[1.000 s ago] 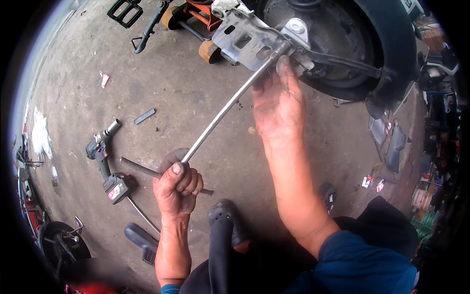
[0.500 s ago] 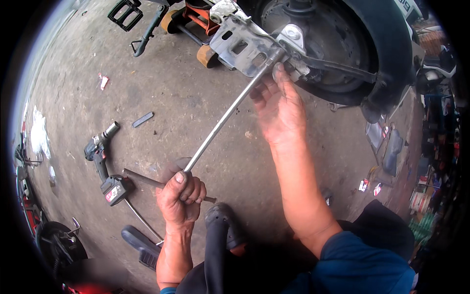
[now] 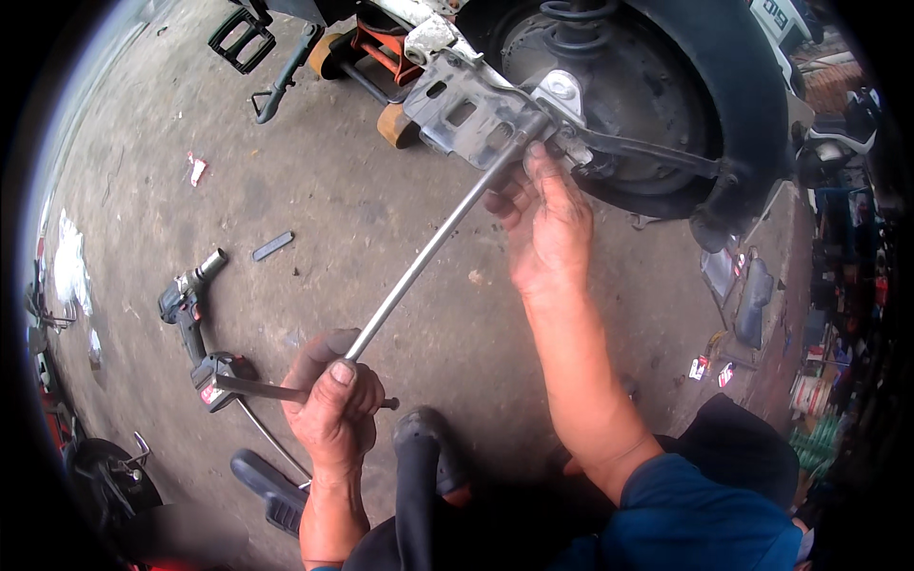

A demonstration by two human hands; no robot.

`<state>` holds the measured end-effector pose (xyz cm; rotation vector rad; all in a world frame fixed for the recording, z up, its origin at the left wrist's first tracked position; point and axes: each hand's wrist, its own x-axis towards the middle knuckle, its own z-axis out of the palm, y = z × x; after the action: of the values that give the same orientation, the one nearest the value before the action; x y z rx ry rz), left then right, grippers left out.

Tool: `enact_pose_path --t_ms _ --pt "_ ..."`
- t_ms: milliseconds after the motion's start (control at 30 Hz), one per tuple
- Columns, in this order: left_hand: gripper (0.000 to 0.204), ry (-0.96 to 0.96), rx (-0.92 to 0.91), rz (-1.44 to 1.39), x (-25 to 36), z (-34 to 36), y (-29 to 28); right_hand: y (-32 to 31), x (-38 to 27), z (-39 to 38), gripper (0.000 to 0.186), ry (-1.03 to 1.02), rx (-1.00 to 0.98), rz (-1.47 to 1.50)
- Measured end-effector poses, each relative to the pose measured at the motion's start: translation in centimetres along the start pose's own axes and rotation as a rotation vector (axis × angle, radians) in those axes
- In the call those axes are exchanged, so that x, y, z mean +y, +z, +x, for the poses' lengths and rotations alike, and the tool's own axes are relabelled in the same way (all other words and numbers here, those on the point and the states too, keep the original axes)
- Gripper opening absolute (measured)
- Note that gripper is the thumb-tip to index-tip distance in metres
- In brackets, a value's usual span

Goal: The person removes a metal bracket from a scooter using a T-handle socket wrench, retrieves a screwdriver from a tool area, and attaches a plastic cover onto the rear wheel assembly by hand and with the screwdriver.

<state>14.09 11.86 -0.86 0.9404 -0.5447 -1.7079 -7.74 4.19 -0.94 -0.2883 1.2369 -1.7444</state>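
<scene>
My left hand (image 3: 333,409) is closed around the handle of a long T-bar wrench (image 3: 424,257), whose crossbar points out to the left. The shaft runs diagonally up to a socket end at a slotted metal bracket (image 3: 462,114) beside a black wheel (image 3: 666,105) with a coil spring above it. My right hand (image 3: 543,224) is at that upper end, palm turned partly up, thumb against the socket area and fingers loosely curled beneath the shaft; exactly what the fingertips grip is partly hidden. A white frame piece and a silver mount (image 3: 562,88) adjoin the bracket.
A cordless impact wrench (image 3: 190,324), a small grey bar (image 3: 273,246) and a black molded part (image 3: 267,485) lie on the concrete floor (image 3: 162,219). An orange stand (image 3: 381,57) is under the vehicle, a pedal (image 3: 238,43) near it. Assorted parts crowd the right edge.
My left hand has moved lower in the picture with the crossbar, whose left end has swung down. My right hand also sits slightly lower, its fingers a little more curled.
</scene>
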Motion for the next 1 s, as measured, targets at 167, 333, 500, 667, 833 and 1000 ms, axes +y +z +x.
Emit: enact_pose_path --t_ms 167,333,500,667,833,1000 --pt "0.037 0.189 0.062 0.323 0.3 -0.8 0.5 0.0 0.1 0.1 0.028 -0.108 0.000 -0.092" --pt "0.031 -0.062 0.085 0.027 2.4 0.1 1.5 -0.6 0.3 0.6 0.029 -0.231 -0.046 -0.245" --pt "0.029 -0.079 0.060 -0.033 2.0 0.3 1.4 -0.8 -0.6 0.4 0.030 -0.157 -0.018 -0.288" --pt "0.034 0.102 0.054 0.163 1.3 -0.4 1.4 -3.5 -2.2 -0.2 0.030 -0.320 0.170 -0.311" --pt "0.030 0.049 0.016 0.075 1.3 -0.1 1.3 -4.0 -5.4 0.8 0.035 -0.585 -0.047 0.047" --pt "0.026 -0.070 0.095 -0.043 1.4 0.0 1.3 -5.5 -5.5 3.8 0.034 -0.573 -0.307 0.221"
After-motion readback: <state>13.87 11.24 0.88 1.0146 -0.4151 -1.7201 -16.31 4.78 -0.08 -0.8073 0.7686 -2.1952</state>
